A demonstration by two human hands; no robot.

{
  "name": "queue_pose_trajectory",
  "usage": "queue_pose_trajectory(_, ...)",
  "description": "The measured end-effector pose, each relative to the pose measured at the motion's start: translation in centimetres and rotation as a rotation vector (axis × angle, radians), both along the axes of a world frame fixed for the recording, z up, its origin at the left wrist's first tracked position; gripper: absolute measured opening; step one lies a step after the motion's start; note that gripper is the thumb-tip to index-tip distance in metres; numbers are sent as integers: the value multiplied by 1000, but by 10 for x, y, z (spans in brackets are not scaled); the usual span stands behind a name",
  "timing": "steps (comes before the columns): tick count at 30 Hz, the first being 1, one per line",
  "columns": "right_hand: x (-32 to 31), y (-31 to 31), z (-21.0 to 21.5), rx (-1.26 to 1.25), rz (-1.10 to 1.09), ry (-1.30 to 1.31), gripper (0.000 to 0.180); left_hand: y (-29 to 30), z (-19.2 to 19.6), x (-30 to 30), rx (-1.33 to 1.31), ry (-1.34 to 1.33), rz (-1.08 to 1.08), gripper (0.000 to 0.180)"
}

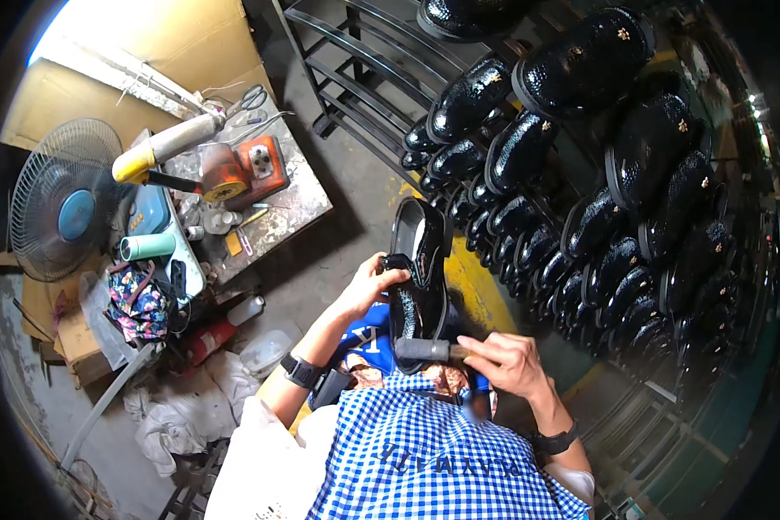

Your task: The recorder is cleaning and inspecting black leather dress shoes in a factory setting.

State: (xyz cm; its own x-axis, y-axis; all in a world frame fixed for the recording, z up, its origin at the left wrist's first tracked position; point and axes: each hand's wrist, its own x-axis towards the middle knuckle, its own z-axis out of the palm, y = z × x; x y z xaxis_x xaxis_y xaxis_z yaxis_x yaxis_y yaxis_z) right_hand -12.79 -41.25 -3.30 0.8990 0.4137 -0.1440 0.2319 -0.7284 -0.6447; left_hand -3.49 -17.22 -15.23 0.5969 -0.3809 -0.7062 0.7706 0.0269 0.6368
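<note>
Head view: the left hand [368, 286] closes around the side of a glossy black shoe [414, 319] above the lap; the right hand [504, 360] grips a grey cylindrical-headed tool [423, 349] at the shoe's toe.

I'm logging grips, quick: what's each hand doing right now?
Left hand: closed, holding the glossy black shoe.
Right hand: closed, holding the grey-headed tool by its handle.
</note>
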Motion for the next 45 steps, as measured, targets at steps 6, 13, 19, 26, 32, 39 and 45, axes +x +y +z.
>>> queue_pose_trajectory(6, -3, -2, -9, 12, -116, -22, 28, 0, -2, -2, 8, 12, -35, 35)
queue_pose_trajectory(13, -1, -10, -17, 106, -151, -57, 28, -3, 0, -2, -6, -7, -36, 36)
queue_pose_trajectory(19, 3, -21, -25, -83, -396, 27, 32, 0, -4, 0, -97, -16, -2, 33)
queue_pose_trajectory(26, -19, -36, -41, -9, -613, -121, 28, -5, 7, 1, -96, -93, 69, 29)
queue_pose_trajectory(32, -58, -69, -74, 445, -1426, -189, 29, -51, 52, 36, -92, -468, -153, 30)
queue_pose_trajectory(39, -113, -46, -89, 275, -1492, -149, 29, -183, 57, 90, -42, -633, -369, 47)
queue_pose_trajectory(45, -162, -31, -103, 384, -1569, -145, 33, -273, -21, 187, 311, -1624, -545, 49)
